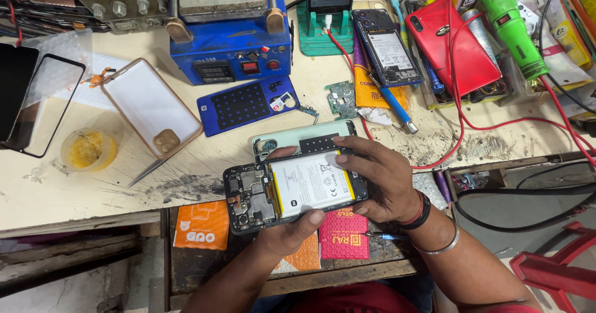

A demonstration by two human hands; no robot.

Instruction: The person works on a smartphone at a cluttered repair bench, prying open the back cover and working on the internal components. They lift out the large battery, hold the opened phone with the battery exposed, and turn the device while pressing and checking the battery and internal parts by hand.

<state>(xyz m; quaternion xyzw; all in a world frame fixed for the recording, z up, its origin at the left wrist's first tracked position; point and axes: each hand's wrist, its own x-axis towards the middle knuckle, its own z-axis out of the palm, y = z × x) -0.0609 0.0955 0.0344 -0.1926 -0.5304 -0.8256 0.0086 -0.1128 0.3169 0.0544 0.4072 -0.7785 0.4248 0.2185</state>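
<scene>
Both hands point(335, 195) clamp opened phone point(292, 192) (battery up) | green back cover point(285, 140) behind — tweezers point(152, 169) near

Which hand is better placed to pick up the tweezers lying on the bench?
Probably left. The left hand supports the opened phone from below, nearer the tweezers; the right hand grips its far end.

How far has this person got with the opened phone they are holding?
Done: the back is off the black opened phone, baring its white battery and circuit board; a pale green back cover lies just behind. In hand: the left hand supports it from below while the right hand presses at the battery's edge. Left: the battery is still seated and the phone still open.
</scene>
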